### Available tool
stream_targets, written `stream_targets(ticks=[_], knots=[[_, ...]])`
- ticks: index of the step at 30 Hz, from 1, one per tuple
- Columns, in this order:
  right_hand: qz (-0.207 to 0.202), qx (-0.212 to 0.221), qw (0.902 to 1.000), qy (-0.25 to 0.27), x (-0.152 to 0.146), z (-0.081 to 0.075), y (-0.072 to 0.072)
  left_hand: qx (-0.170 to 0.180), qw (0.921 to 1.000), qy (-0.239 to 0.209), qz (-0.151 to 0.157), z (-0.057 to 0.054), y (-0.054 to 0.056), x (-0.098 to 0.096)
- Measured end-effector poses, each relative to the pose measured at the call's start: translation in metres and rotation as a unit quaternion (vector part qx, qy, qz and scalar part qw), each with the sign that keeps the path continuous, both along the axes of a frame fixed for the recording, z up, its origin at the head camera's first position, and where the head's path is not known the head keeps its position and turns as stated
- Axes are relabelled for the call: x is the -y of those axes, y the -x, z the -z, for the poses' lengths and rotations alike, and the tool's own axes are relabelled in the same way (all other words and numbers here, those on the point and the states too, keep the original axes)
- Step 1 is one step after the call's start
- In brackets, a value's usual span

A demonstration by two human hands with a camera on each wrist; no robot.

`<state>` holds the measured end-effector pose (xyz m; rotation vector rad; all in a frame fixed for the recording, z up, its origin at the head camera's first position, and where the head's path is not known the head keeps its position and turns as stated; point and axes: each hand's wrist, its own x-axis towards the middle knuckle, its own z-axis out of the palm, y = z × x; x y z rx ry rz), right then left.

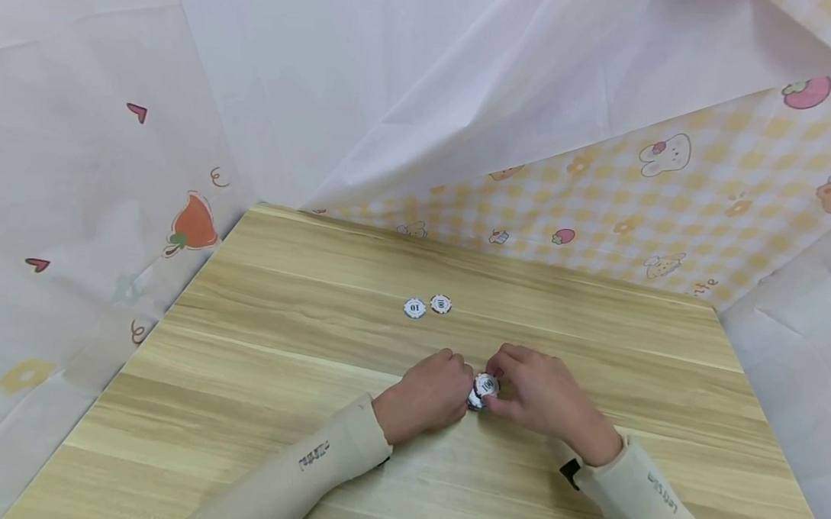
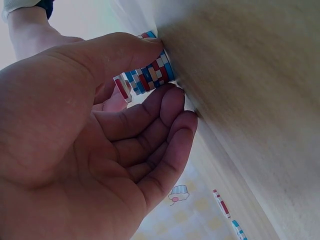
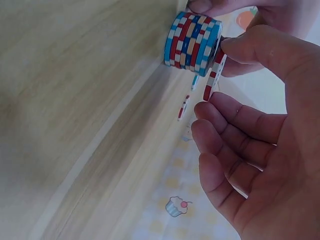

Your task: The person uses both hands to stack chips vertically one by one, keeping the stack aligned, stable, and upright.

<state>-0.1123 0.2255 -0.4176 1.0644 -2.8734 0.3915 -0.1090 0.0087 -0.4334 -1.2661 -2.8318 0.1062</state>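
Observation:
A short stack of poker chips [image 3: 192,42], with blue, red and white edges, stands on the wooden table. My left hand [image 1: 430,388] holds it at the side, thumb and curled fingers about it, as the left wrist view shows. Between thumb and fingertips my right hand [image 1: 547,390] pinches a single red-and-white poker chip [image 3: 215,75]. That chip is tilted at the top of the stack, its edge close to the uppermost blue chip. Seen from the head, its face reads 100 and covers part of the stack.
Farther back on the wooden table [image 1: 284,285] lie two loose chips side by side, a blue-edged one [image 1: 414,308] marked 10 and a red-edged one [image 1: 441,304] marked 100. Behind the table's far edge hangs a yellow checked cloth [image 1: 596,212]; white sheeting [image 1: 82,164] borders the left.

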Motion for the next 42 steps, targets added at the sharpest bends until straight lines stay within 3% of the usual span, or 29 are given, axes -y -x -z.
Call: stream_targets(ticks=[7,17,42], knots=[[-0.006,0.009,0.9999,-0.004,0.0041,0.0007,-0.0022,0.019,0.9998,-0.005,-0.010,-0.0009,0.0005,0.0002],[-0.016,-0.001,0.9999,0.003,0.0075,0.0017,-0.0046,-0.001,1.0000,-0.006,-0.004,0.0012,0.0004,0.0001],[-0.021,-0.012,0.9996,0.011,0.0085,0.0037,-0.0068,-0.005,1.0000,-0.002,-0.007,0.0016,-0.0003,-0.0003]])
